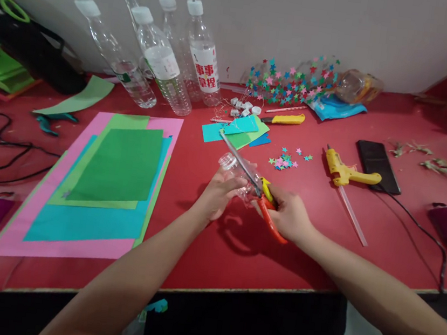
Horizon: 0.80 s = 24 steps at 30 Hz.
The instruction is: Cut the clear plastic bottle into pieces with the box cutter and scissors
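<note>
My left hand is closed around a clear plastic bottle without a cap, its neck tipped up and away from me. Scissors with one yellow and one orange handle are gripped in my right hand. Their blades lie across the bottle, pointing to the upper left. Whether the edges bite into the plastic is hard to see. The bottle's lower end is partly hidden by my fingers and the scissors. A shadow falls on the red table below.
Coloured paper sheets lie at left, with capped bottles behind. A yellow glue gun, a black phone and a cable are at right. Small paper stars and a yellow cutter lie beyond my hands.
</note>
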{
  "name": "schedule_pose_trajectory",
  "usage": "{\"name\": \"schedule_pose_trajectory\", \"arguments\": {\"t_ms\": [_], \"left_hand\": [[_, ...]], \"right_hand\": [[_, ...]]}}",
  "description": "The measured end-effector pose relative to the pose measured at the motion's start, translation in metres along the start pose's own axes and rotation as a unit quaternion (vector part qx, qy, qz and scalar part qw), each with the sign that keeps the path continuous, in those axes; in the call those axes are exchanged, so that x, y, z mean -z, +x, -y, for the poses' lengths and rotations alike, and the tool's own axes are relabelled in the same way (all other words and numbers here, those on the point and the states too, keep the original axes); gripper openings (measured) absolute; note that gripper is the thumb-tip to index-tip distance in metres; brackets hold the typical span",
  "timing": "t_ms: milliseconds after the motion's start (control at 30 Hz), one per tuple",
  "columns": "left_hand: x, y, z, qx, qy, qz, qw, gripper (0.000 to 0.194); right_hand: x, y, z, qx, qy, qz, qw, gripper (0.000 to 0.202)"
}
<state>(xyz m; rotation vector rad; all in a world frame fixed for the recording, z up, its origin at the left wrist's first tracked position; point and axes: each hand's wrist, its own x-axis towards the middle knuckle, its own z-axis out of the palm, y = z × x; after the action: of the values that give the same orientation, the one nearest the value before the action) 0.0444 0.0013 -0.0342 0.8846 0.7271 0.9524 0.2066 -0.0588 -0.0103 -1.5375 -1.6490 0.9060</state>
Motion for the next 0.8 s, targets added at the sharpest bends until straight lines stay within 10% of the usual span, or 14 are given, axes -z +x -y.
{"name": "schedule_pose_trajectory", "arguments": {"t_ms": [800], "left_hand": [[0.0021, 0.0044, -0.0015, 0.0, 0.002, -0.016, 1.0, 0.041]], "right_hand": [[0.0027, 0.0025, 0.0062, -0.002, 0.015, 0.044, 0.999, 0.049]]}}
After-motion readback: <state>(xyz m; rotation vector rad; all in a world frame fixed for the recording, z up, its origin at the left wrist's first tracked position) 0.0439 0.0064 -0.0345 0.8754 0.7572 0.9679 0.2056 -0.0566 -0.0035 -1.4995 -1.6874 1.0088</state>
